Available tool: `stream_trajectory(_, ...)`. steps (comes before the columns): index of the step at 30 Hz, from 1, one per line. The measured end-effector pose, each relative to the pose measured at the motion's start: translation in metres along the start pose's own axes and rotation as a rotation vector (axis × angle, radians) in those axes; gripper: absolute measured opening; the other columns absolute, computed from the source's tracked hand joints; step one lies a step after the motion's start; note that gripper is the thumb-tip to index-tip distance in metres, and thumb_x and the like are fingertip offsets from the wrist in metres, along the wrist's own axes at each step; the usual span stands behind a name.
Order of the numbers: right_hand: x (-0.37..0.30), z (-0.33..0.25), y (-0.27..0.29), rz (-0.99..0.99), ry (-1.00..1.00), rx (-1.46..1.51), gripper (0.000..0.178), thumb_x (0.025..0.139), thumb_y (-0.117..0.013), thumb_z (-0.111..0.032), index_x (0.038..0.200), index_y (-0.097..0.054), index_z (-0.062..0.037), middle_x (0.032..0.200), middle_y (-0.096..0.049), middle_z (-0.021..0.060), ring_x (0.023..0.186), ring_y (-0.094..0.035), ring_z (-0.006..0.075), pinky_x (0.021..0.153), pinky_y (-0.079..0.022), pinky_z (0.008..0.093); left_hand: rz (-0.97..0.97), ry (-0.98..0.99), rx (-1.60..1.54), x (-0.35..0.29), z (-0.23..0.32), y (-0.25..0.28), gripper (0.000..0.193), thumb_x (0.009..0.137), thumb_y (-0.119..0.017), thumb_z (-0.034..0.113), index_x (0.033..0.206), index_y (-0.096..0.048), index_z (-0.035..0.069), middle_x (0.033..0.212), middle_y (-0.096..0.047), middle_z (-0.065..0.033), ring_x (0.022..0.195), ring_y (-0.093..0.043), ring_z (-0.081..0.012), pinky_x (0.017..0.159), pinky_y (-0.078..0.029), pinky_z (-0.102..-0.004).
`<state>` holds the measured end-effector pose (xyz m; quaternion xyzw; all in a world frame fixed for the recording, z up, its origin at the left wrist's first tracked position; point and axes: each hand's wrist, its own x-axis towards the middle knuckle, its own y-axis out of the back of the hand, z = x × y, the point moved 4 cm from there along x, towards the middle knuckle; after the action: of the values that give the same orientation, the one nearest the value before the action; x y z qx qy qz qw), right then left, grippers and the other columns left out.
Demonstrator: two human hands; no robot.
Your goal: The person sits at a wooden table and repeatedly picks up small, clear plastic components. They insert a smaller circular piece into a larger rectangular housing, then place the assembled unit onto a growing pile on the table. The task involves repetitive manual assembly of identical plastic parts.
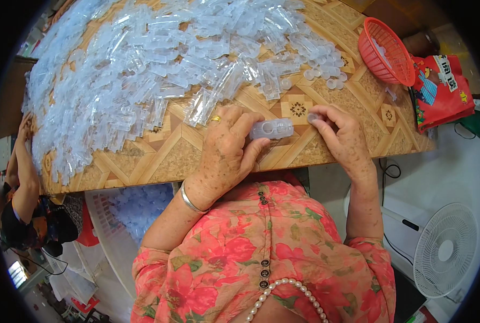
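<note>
My left hand point(227, 144) is closed on one end of a clear plastic case point(272, 128), long and rounded, with a round opening in its face. The case lies near the table's front edge. To its right, my right hand point(341, 132) pinches a small translucent round cap point(313, 117) between thumb and fingertips, apart from the case. Beyond both hands spreads a heap of similar clear plastic pieces point(159, 70). At the heap's right edge several loose round caps point(331, 75) lie on the patterned tabletop point(299, 151).
A red plastic basket point(385, 51) stands at the right edge of the table, beside a red bag point(443, 89). Below right is a white fan point(445, 250). A large tub point(108, 231) of bluish pieces stands under the table. At far left, another person's arm point(25, 167) reaches to the heap.
</note>
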<state>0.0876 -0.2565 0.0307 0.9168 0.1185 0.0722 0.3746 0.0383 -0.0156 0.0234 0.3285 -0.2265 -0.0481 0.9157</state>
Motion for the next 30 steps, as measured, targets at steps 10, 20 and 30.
stream_trajectory(10,0.000,-0.003,-0.003,0.032,0.138,-0.262,0.025,0.089,-0.074,-0.011,0.113,-0.072,-0.0048,0.092,-0.066,0.0067,0.082,-0.064,0.0239,0.082,-0.048,0.0388,0.020,0.006,-0.017,-0.005,0.000,-0.001,0.050,0.077,-0.084,0.009,0.123,-0.067,0.004,0.113,-0.065,-0.0163,0.100,-0.062,-0.0359,0.085,-0.052,-0.0428)
stream_trajectory(20,-0.011,-0.063,-0.032,0.106,0.513,-0.063,0.032,0.078,-0.082,-0.007,0.108,-0.071,-0.0068,0.110,-0.068,0.0096,0.100,-0.066,0.0304,0.090,-0.049,0.0437,0.049,-0.018,-0.030,-0.005,-0.003,-0.002,0.044,0.079,-0.082,0.009,0.120,-0.068,0.002,0.110,-0.067,-0.0152,0.099,-0.062,-0.0367,0.085,-0.051,-0.0441)
stream_trajectory(30,-0.001,-0.072,-0.040,0.019,0.554,-0.168,0.028,0.078,-0.080,-0.007,0.104,-0.069,-0.0045,0.106,-0.068,0.0101,0.102,-0.065,0.0302,0.092,-0.048,0.0447,0.068,-0.008,-0.065,-0.006,-0.004,-0.006,0.040,0.078,-0.081,0.008,0.116,-0.070,0.000,0.108,-0.069,-0.0158,0.094,-0.065,-0.0365,0.083,-0.053,-0.0431)
